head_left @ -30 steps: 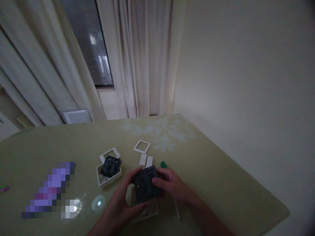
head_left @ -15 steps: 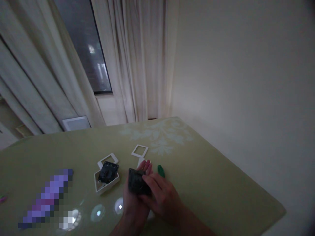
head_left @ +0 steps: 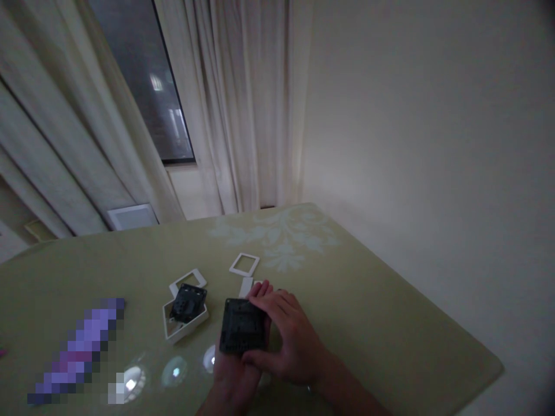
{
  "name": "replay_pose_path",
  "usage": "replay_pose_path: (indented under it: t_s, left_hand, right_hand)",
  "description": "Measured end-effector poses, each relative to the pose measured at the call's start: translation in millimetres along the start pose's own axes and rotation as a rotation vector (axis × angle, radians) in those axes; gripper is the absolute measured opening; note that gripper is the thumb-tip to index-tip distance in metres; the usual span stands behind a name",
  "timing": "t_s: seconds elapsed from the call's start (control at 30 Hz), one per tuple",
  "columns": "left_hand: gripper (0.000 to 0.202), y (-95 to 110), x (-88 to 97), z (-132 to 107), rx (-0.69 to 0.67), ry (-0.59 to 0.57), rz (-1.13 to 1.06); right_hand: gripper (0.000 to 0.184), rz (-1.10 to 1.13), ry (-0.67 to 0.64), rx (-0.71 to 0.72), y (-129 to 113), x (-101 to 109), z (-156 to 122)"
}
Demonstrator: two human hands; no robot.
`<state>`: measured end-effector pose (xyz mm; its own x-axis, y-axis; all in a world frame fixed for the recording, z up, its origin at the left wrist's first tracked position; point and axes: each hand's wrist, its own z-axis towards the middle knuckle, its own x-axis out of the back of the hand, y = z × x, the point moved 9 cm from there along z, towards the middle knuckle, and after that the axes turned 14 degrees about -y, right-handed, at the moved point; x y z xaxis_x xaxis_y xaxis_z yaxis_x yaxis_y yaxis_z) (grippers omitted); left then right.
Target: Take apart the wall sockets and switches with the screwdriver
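Note:
A square black switch module (head_left: pixel 241 327) is held between both hands above the green table (head_left: pixel 381 323). My left hand (head_left: pixel 234 372) supports it from underneath, its fingertips showing past the far edge. My right hand (head_left: pixel 289 341) curls over the module's right side, thumb along the near edge. A second black module (head_left: pixel 188 302) rests tilted in a white box (head_left: pixel 171 329) to the left. Behind that lies a white frame (head_left: pixel 188 280), and farther back a smaller white frame (head_left: pixel 244 264) with a white key piece (head_left: pixel 245 286) just beyond my fingers.
A blurred purple patch (head_left: pixel 78 346) covers something on the table's left. Lamp reflections shine on the surface near my wrists. Curtains and a dark window stand behind the table, a plain wall to the right. The table's right edge runs diagonally.
The black module has been turned so its flat face looks up. My right hand slid over its right side and now covers the green-handled tool seen earlier.

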<state>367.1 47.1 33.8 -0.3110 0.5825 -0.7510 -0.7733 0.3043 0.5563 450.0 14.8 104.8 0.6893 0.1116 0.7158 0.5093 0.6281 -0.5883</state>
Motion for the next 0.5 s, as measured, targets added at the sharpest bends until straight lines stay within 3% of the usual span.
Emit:
replay_pose_path:
  t_s: [0.27,0.4,0.5]
  left_hand:
    - [0.055,3,-13.1,7,-0.016,0.068,0.033]
    - [0.055,-2,-8.4,3,-0.025,0.016,0.006]
    - [0.054,-6,0.8,-5,-0.007,0.012,0.006]
  right_hand:
    - [0.083,-0.079,0.071,0.034,0,5,-6]
    - [0.078,-0.149,0.125,0.139,-10,8,-9]
    - [0.079,-0.151,0.109,0.127,-10,6,-8]
